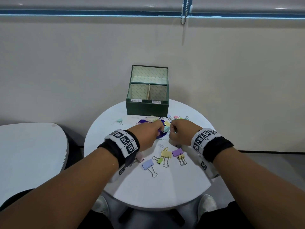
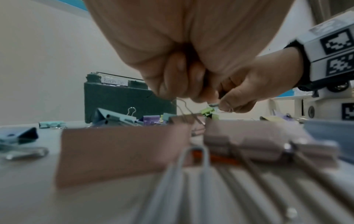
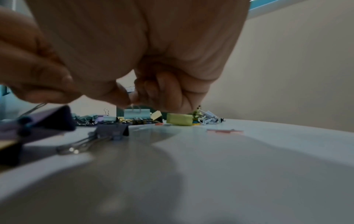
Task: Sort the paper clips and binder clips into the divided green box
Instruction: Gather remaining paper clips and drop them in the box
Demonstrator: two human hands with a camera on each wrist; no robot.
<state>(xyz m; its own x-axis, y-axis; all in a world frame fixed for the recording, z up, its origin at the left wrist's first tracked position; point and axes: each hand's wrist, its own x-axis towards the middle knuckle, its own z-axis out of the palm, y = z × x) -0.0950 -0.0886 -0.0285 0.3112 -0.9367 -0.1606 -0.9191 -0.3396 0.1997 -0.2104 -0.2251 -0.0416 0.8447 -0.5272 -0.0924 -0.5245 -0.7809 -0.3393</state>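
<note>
- Reaching both hands into the clip pile (image 1: 158, 124), just in front of the green box (image 1: 147, 107); box lies straight ahead, both hands abt equally near.
- Left hand (image 1: 146, 136) curled, pinching wire handles of a binder clip, I judge.
- Right hand (image 1: 180, 133) fisted, fingertips pinching sth thin, maybe a paper clip; can't tell.
- Pastel binder clips (image 1: 166, 155) scattered nearer me; box compartments look empty.

**Colours and patterns on view**

Round white worktop (image 1: 148, 192). Dark green divided cardboard box (image 1: 147, 107), pale lining with fine diagonal hatching, two white labels. Binder clips with silver wire handles: pastel yellow (image 1: 166, 154), lilac (image 1: 177, 152), periwinkle blue (image 1: 148, 164), mint (image 1: 119, 120). Wristbands (image 1: 125, 142): black fabric, white blocks carrying black square-code markers.
</note>
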